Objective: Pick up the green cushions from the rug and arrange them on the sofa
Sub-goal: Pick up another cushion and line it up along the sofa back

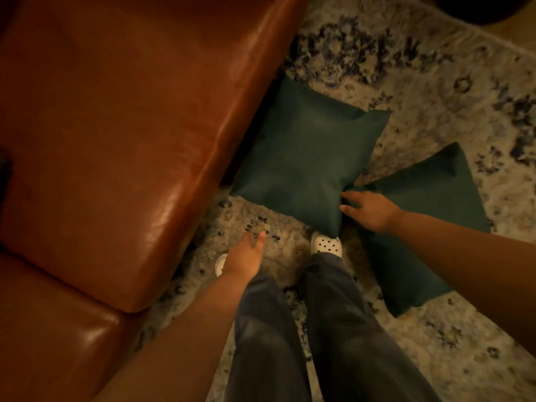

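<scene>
Lower centre of the frame: two legs in dark grey trousers (pixel 304 329) stand on the rug (pixel 435 82). White perforated clogs (pixel 326 244) show at the trouser hems; the clog nearer the left edge of the frame is mostly hidden behind the left hand.

Left hand (pixel 246 256): reaches in from the lower left and hangs over bare rug between the sofa front and the legs. Fingers are loosely extended and together; the hand holds nothing.

Right hand (pixel 368 210): reaches in from the right edge and rests where the two cushions meet. Fingers curl down onto the adjoining corners; whether fabric is actually pinched cannot be determined.

Near green cushion (pixel 307 158): lies flat on the rug at frame centre. Its left edge touches or runs just beside the sofa front. Its lower corner overlaps the toe of one clog.

Second green cushion (pixel 429 216): lies flat at centre right, its corner touching the first cushion under the right hand.

Sofa (pixel 116 126): brown leather, fills the left half of the frame. The seat surface is unoccupied. A seam between seat sections runs at lower left.

Open rug extends to the upper right and lower right of the frame.
</scene>
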`<state>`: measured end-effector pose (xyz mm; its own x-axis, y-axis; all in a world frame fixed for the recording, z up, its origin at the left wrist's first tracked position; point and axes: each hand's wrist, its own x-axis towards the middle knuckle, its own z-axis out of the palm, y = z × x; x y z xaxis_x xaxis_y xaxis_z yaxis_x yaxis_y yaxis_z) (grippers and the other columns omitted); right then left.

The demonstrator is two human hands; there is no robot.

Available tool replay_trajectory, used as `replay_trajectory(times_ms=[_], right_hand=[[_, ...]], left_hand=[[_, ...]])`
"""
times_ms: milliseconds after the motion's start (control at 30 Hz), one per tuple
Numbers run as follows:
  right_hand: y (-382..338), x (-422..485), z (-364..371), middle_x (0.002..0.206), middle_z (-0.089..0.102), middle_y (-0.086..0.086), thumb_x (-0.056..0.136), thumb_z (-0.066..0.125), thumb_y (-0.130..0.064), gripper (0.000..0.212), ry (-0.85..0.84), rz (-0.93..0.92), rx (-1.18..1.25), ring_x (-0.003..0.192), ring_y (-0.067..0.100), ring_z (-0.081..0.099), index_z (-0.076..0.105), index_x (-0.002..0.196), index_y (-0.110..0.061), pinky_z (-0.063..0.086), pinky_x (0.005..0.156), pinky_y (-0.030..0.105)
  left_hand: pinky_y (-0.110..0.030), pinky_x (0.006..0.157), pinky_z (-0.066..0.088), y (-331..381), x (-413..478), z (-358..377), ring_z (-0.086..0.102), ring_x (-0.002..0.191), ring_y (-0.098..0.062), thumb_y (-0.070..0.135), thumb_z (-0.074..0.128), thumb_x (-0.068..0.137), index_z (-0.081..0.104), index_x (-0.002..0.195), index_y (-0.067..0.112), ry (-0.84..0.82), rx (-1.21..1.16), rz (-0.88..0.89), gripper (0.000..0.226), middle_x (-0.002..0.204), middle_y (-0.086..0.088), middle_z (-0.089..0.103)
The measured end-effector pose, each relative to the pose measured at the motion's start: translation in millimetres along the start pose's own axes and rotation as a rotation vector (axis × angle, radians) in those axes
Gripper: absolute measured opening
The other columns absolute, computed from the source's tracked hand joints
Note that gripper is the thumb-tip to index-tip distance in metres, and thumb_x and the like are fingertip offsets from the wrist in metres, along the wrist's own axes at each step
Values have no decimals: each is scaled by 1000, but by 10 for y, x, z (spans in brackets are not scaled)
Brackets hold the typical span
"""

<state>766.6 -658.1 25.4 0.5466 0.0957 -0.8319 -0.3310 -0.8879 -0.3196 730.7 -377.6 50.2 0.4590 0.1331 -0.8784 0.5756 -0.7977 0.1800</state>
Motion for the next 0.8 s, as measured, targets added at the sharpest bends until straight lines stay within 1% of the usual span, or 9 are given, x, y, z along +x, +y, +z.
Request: replay_trajectory(times_ms=[100, 233, 300, 400, 500, 600, 700, 767, 800], right_hand=[[142, 308, 142, 154, 28, 15, 98, 39, -41, 57, -15, 16, -9, 140, 31, 27, 26, 149, -19, 22, 113, 37], [326, 772, 282, 158, 15, 16, 98, 40, -41, 62, 59, 13, 21, 146, 31, 12, 18, 151, -21, 13, 118, 38], [410, 1029, 314, 158, 10, 17, 97, 41, -43, 64, 103, 34, 38, 146, 33, 9, 14, 152, -24, 12, 118, 41], [432, 1382, 283, 159, 2, 17, 96, 41, -46, 68, 207, 40, 28, 146, 35, 6, 9, 152, -25, 11, 117, 44], [363, 1698, 190, 159, -2, 16, 96, 39, -49, 70, 327, 10, 24, 146, 34, 3, 6, 152, -25, 11, 117, 44], [285, 1996, 90, 158, -7, 18, 95, 37, -53, 72, 412, 5, 32, 146, 34, -2, 4, 152, -25, 6, 118, 44], [222, 2269, -39, 158, -9, 18, 94, 35, -58, 74, 478, 26, 23, 146, 32, -6, 2, 152, -28, 1, 118, 46], [189, 2438, -149, 159, -9, 15, 91, 34, -64, 77, 478, 52, 15, 147, 29, -8, -1, 152, -31, -1, 116, 50], [178, 2523, -211, 159, -9, 14, 89, 33, -67, 80, 475, 65, 4, 147, 28, -8, -2, 151, -33, -2, 115, 53]], left_hand=[[-35, 109, 29, 62, 370, 228, 37, 137, -32, 52, 29, 98, 28, 149, 15, -33, 12, -43, 63, 150, -14, 38], [-38, 112, 26, 158, 889, 434, 32, 140, -32, 57, 29, 96, 23, 150, 15, -31, -83, -61, 69, 153, -12, 32], [-38, 113, 24, 233, 1132, 508, 31, 140, -31, 57, 29, 96, 21, 151, 14, -11, -149, -67, 70, 154, -12, 30], [-37, 112, 27, 316, 1489, 575, 34, 139, -31, 56, 30, 96, 22, 150, 12, 26, -256, -90, 70, 152, -13, 33], [-36, 111, 27, 393, 1832, 577, 33, 139, -31, 54, 28, 97, 23, 150, 10, 65, -364, -154, 69, 153, -13, 32], [-36, 112, 24, 470, 2127, 563, 30, 140, -31, 55, 24, 97, 21, 150, 9, 112, -497, -241, 70, 154, -14, 29], [-44, 115, 25, 468, 2392, 597, 29, 140, -33, 69, 26, 89, 17, 151, 13, 175, -693, -374, 83, 156, -10, 25], [-51, 114, 27, 464, 2551, 637, 28, 141, -34, 82, 27, 77, 16, 152, 17, 218, -825, -445, 100, 157, -8, 23], [-52, 113, 28, 448, 2649, 657, 29, 140, -35, 90, 26, 68, 17, 151, 17, 246, -869, -475, 112, 156, -9, 24]])
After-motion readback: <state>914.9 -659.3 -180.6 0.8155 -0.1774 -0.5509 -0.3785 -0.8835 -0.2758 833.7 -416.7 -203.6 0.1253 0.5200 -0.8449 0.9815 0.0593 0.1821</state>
